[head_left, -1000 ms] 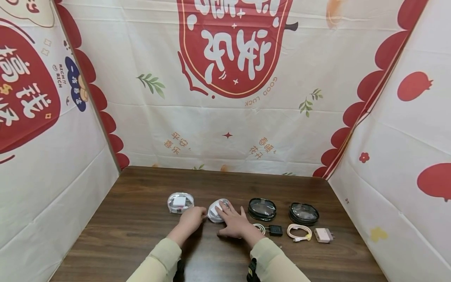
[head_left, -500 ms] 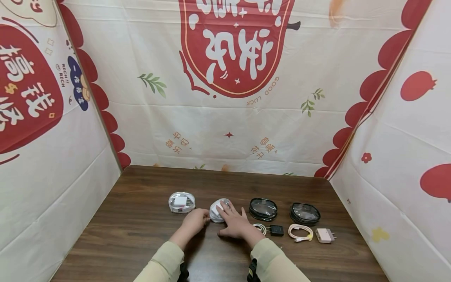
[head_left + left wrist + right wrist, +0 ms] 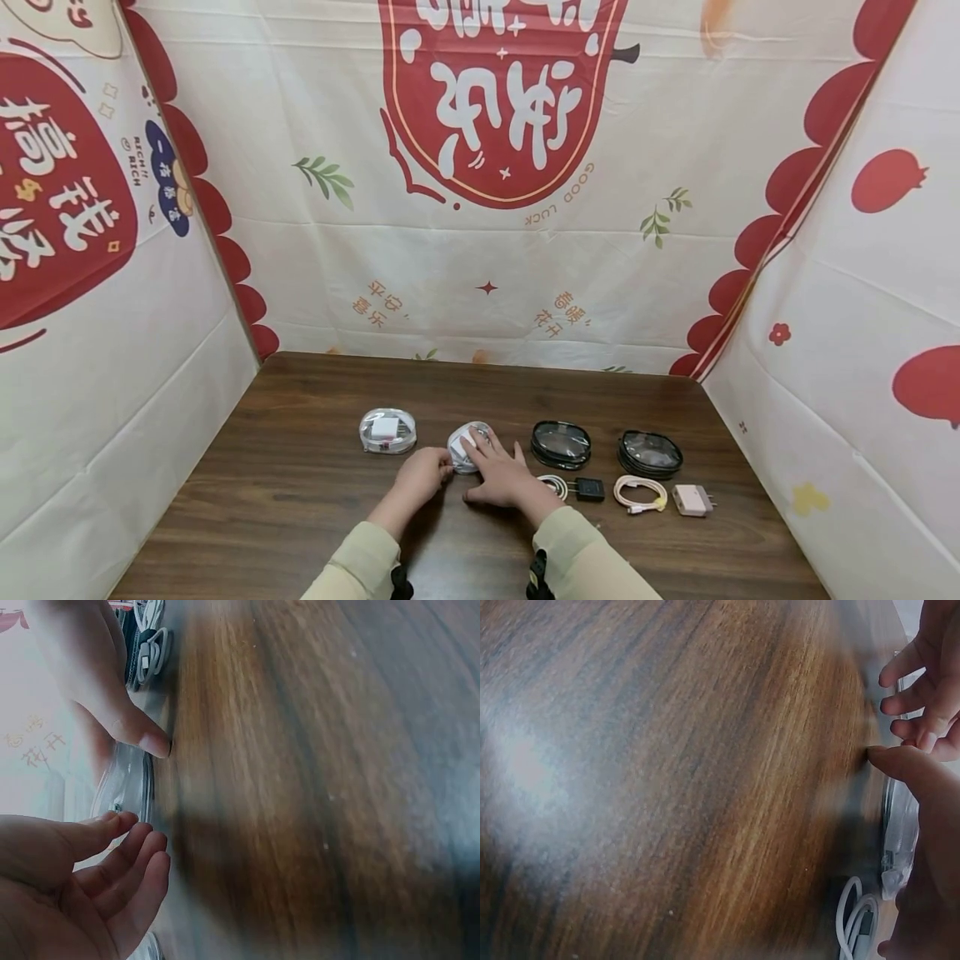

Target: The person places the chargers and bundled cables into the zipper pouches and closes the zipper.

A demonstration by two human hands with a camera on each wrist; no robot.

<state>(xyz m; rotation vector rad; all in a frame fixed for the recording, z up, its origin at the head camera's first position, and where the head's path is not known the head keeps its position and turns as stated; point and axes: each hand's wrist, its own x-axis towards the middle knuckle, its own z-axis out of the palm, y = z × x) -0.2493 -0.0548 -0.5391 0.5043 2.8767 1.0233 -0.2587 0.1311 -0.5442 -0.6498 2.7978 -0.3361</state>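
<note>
A clear oval pouch point(image 3: 455, 461) with a white charger and cable inside lies on the table. My right hand point(image 3: 501, 475) rests on it, fingers spread over its top. At the pouch's left edge, my left hand point(image 3: 422, 473) pinches with thumb and forefinger; in the left wrist view those fingertips point(image 3: 124, 820) meet at the pouch's rim. What exactly sits between them is too small to tell. Another clear pouch point(image 3: 387, 432) with a white charger point(image 3: 386, 428) and cable lies further left, apart from both hands.
Two black-rimmed clear pouches point(image 3: 561, 445) point(image 3: 650, 455) lie to the right. In front of them are a coiled white cable point(image 3: 553, 487), a black charger point(image 3: 589, 489), a coiled cream cable point(image 3: 639, 494) and a pale charger point(image 3: 693, 500). Printed cloth walls point(image 3: 480, 250) enclose the table point(image 3: 300, 467).
My left hand has shifted slightly right and closer to the pouch's left edge. The right hand stays spread on the pouch. The head view has moved a little.
</note>
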